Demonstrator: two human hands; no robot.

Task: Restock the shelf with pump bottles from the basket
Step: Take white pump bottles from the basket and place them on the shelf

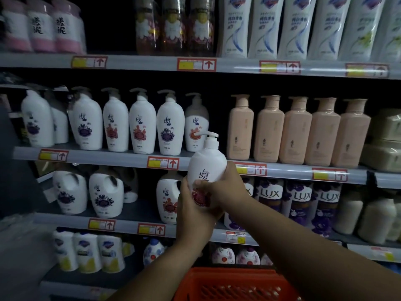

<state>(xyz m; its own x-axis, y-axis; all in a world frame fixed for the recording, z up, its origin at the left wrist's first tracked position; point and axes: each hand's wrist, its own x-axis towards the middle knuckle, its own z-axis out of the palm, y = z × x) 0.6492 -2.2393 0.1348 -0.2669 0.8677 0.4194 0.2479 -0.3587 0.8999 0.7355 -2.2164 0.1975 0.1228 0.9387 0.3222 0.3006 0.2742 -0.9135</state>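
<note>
Head view: pump bottle (206, 170) held upright in front of the middle shelf (108, 157), label outward to match the row. Left hand (193, 213) cups its base; right hand (223, 187) grips its side, fingers wrapped. Red basket (227, 285) sits below.

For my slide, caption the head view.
Both hands, left and right, lift a white pump bottle toward the shelf above the red basket.

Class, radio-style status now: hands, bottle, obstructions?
Left hand and right hand both grip white pump bottle, upright, off the shelf. Orange basket below. Shelf row ahead full; nothing blocking.
</note>
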